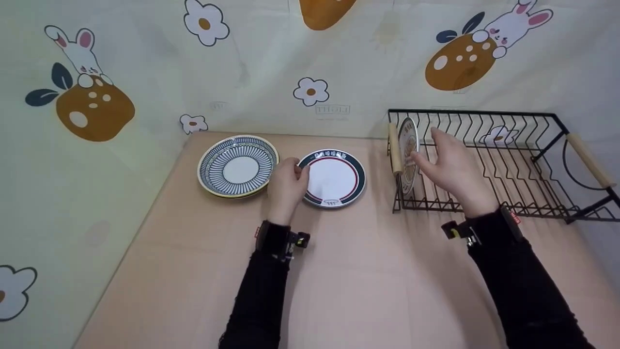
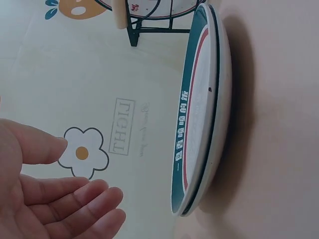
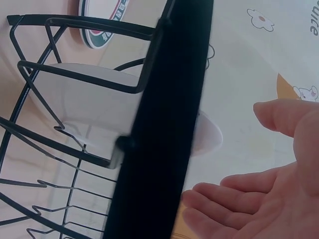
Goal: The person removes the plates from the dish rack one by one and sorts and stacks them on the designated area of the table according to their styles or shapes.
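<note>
A white plate with a dark green rim and red ring [image 1: 334, 179] lies on the table; the left wrist view shows a second rim [image 2: 224, 89] stacked beneath it. My left hand [image 1: 286, 186] is above its left side, fingers loosely bent and apart from it in the left wrist view. To the right, a patterned plate [image 1: 407, 138] stands on edge in the leftmost part of the black wire dish rack [image 1: 489, 212]. My right hand [image 1: 455, 169] is beside that plate, thumb and fingers spread, holding nothing; its white underside [image 3: 94, 99] shows in the right wrist view.
A blue-striped dish with a yellow rim [image 1: 240, 167] sits left of the green-rimmed plate. The rack has wooden handles [image 1: 395, 148] at both ends. Behind the table hangs a patterned sheet [image 1: 261, 63].
</note>
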Demonstrator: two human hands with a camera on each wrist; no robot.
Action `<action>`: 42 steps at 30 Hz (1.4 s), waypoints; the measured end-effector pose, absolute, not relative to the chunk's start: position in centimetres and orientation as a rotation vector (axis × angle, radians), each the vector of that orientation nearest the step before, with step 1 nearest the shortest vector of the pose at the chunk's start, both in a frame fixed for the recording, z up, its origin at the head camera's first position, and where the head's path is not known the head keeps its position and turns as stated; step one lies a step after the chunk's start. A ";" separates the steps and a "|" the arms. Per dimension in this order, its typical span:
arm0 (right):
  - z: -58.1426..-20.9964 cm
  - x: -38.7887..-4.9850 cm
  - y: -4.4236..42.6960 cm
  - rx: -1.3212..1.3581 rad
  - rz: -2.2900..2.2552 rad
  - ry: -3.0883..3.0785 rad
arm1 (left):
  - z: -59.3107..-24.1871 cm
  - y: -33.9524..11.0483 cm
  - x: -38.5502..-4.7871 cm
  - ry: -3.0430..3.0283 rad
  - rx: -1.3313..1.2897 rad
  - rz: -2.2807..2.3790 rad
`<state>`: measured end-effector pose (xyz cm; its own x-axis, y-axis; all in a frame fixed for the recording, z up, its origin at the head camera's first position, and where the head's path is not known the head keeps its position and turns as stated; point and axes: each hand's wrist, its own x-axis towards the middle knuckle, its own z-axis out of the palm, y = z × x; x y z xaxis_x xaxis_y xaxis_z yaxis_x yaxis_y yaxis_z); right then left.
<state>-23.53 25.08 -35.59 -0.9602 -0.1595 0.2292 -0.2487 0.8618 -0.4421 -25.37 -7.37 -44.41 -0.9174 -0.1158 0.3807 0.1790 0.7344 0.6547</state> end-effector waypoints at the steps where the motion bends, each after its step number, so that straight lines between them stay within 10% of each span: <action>1: -35.6 -23.6 25.1 0.311 0.720 -2.858 | -44.3 -7.3 -25.3 -2.535 -0.055 -1.014; 42: -35.4 -26.0 24.0 0.180 0.610 -3.140 | -42.7 -3.8 -23.0 -2.686 -0.368 -0.923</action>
